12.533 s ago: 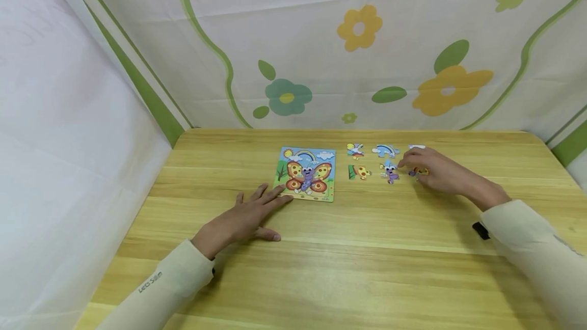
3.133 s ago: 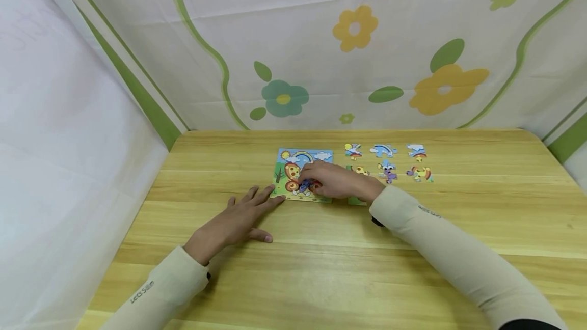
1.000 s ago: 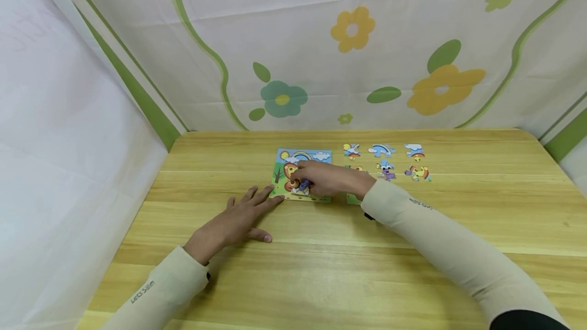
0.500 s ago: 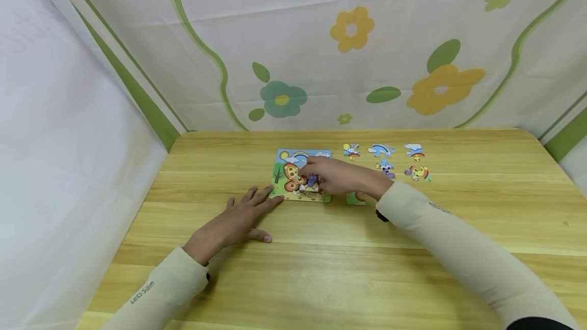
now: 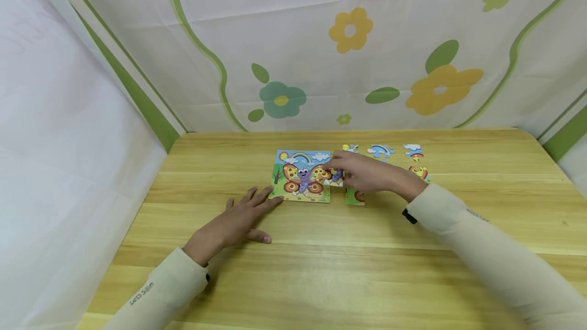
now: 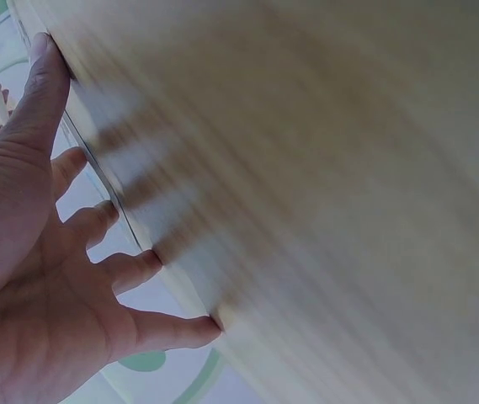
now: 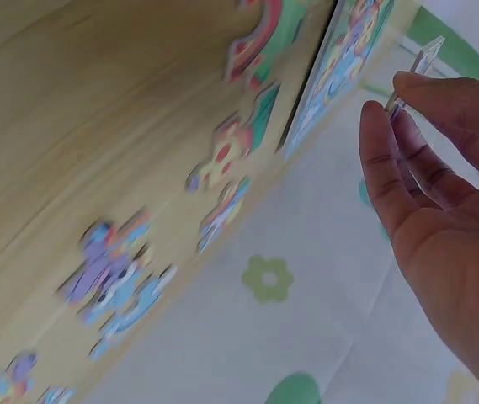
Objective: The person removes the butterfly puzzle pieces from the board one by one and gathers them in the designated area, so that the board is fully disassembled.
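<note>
A square butterfly picture board (image 5: 302, 195) lies left of centre on the table in the head view. My left hand (image 5: 238, 223) rests flat with fingers spread, two fingertips at the board's lower left corner. My right hand (image 5: 369, 173) pinches a jigsaw piece (image 5: 334, 179) with purple and white on it, held over the board's right edge. In the right wrist view that piece (image 7: 427, 57) shows nearly edge-on, gripped between thumb and fingers. Just below the right hand lies a green jigsaw piece (image 5: 355, 197) with a red curve.
Several more jigsaw pieces lie in rows to the right, among them a rainbow piece (image 5: 380, 150), a cloud piece (image 5: 412, 150) and a yellow wing piece (image 5: 419, 171). The right hand partly covers others. A flowered cloth (image 5: 293, 39) hangs behind the wooden table (image 5: 302, 279).
The right hand went from the right-hand pieces to over the board, then back rightward with the pinched piece, uncovering the butterfly. A green piece now lies in a third row. The left hand stays put.
</note>
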`<state>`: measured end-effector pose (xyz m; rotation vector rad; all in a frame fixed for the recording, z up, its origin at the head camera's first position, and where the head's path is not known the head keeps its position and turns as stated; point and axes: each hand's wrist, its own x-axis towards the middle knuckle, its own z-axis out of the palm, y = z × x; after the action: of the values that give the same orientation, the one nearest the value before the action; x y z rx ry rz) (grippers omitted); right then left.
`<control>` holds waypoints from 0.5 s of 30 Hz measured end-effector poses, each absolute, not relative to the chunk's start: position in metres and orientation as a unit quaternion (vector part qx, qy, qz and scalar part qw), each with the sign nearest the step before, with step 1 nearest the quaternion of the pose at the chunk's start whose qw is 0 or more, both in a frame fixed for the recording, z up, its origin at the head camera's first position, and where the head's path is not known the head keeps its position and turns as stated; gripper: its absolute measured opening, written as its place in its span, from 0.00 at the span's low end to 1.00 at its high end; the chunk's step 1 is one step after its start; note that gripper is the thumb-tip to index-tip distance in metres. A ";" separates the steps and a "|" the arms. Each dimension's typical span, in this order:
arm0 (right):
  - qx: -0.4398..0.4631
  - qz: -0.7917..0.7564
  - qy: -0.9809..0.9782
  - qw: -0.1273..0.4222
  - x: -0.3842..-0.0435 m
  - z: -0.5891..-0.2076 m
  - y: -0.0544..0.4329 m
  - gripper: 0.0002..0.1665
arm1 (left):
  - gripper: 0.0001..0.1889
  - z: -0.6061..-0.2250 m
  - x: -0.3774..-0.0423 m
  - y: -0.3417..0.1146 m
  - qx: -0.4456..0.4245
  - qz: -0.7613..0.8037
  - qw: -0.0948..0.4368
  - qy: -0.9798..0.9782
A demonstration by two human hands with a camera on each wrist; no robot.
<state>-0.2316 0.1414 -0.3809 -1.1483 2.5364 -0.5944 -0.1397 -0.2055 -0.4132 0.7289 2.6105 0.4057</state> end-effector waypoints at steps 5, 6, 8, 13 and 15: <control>-0.389 -0.206 0.888 0.131 -0.229 -0.380 0.162 0.32 | 0.49 -0.413 -0.140 -0.205 0.263 0.141 0.195 0.934; -0.389 -0.205 0.889 0.125 -0.228 -0.380 0.166 0.32 | 0.49 -0.413 -0.140 -0.205 0.264 0.140 0.194 0.934; -0.387 -0.203 0.892 0.116 -0.226 -0.380 0.173 0.31 | 0.49 -0.413 -0.139 -0.205 0.265 0.138 0.193 0.935; -0.376 -0.210 0.896 0.110 -0.222 -0.380 0.188 0.32 | 0.49 -0.413 -0.139 -0.205 0.265 0.136 0.193 0.935; -0.371 -0.214 0.897 0.108 -0.221 -0.380 0.194 0.32 | 0.49 -0.413 -0.139 -0.205 0.264 0.136 0.194 0.935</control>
<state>-0.2209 0.1936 -0.3804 -1.0927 2.6398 -0.6283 -0.1391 -0.2051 -0.4126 0.7408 2.6225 0.3818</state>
